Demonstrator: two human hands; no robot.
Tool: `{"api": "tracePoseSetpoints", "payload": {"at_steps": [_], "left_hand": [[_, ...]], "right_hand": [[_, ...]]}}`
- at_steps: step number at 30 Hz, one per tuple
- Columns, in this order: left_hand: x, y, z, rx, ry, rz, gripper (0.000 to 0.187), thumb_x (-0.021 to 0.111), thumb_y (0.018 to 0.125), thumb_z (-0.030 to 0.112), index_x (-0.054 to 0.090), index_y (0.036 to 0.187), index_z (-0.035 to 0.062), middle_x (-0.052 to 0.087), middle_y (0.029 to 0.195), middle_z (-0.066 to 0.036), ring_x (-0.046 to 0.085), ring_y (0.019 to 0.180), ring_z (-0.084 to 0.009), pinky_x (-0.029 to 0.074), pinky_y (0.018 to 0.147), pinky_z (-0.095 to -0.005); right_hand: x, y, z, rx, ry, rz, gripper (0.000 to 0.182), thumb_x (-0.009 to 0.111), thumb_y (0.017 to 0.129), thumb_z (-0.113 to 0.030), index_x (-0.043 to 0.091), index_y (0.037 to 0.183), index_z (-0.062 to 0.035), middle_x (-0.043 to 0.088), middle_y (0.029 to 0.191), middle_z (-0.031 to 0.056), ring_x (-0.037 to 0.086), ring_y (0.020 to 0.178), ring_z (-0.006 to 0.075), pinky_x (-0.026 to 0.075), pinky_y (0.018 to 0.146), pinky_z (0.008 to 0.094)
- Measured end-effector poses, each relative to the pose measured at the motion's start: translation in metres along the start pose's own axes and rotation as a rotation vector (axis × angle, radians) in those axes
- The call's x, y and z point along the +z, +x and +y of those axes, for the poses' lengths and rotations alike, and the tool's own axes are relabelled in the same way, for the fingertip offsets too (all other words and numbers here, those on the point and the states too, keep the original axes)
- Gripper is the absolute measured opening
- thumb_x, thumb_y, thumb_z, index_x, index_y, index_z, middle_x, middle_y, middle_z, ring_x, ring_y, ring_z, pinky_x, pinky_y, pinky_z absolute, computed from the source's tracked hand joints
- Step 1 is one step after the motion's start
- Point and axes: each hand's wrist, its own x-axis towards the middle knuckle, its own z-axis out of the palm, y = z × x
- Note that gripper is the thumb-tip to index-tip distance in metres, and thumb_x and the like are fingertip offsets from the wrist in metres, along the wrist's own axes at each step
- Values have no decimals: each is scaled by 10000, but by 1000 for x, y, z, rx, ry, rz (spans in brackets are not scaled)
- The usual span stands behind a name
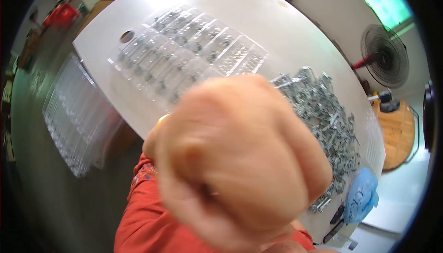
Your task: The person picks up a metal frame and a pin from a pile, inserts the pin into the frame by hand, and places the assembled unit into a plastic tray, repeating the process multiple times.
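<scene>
My right hand, large and blurred close to the camera, has its fingers curled in; whatever they may hold is hidden. Behind its left edge shows a small part of what looks like my left hand, with a yellow band beside it and a red sleeve below. Its fingers are hidden. Beyond the hands, a clear plastic tray with compartments holding small metal parts rests on the white table. A heap of loose grey metal parts spreads to the right, partly covered by my right hand.
Stacked clear trays stand beside the table's left edge. A blue plastic bag and a dark phone-like object are at the lower right. Past the right edge are a fan and a round wooden stool.
</scene>
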Motion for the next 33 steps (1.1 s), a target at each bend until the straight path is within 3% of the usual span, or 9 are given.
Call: {"api": "tracePoseSetpoints", "payload": {"at_steps": [1,3,5,9,10,17,22,25,33], "left_hand": [[-1,1,0,34,-40,58,308,716,744,-105,481,601,33,674,739,-156,427,367,-112,231,332,-293],[4,-3,1,103,-60,130,337,671,857,-79,496,594,39,687,750,-179,437,378,-123,219,347,-285],[1,-5,0,177,-214,95,321,607,923,-70,550,618,11,686,761,-202,450,381,-156,213,355,-295],[3,6,-8,215,-665,21,242,535,811,-187,552,599,-71,691,800,-259,456,375,-231,207,354,-305],[6,3,-6,253,-585,48,215,517,751,-203,531,575,-80,695,801,-270,445,371,-217,207,349,-307],[5,1,-7,333,-684,140,273,576,759,-154,516,523,-31,674,688,-263,424,370,-159,172,359,-278],[-9,4,-8,168,-760,-169,256,702,733,-91,561,538,-7,598,581,-160,421,393,-129,182,398,-285],[4,-1,1,106,-562,79,253,760,697,-79,574,551,7,556,573,-114,435,405,-130,198,412,-283],[-2,-1,1,-28,-451,66,332,809,665,-52,524,539,60,501,553,-42,435,411,-110,186,413,-263]], "right_hand": [[3,32,-43,8,-17,31,134,714,933,14,620,1020,-25,647,727,58,591,582,106,466,511,263],[2,9,-11,-110,-30,80,151,730,910,17,626,1009,-31,622,702,54,579,562,110,452,496,279],[1,3,-3,-71,-40,67,162,745,910,-9,627,1017,-35,632,710,57,584,557,132,460,502,289],[-3,8,-8,-195,-134,77,176,756,908,-33,625,1025,-46,660,731,72,629,585,179,500,540,316],[-1,3,-1,-138,-81,63,180,756,906,-30,623,1025,-45,666,736,80,644,596,190,507,547,322],[1,4,-3,-84,-62,62,193,756,892,-20,614,1019,-48,672,745,105,662,602,252,509,546,338],[1,3,1,-57,-20,37,182,747,898,-35,604,1007,-61,643,718,88,638,578,254,488,522,353],[-1,4,-1,-48,-15,15,178,743,902,-41,601,1006,-68,630,707,80,627,567,249,482,516,354],[-3,5,-1,-76,-14,23,179,743,905,-51,601,1011,-74,640,711,74,623,562,233,486,513,340]]}}
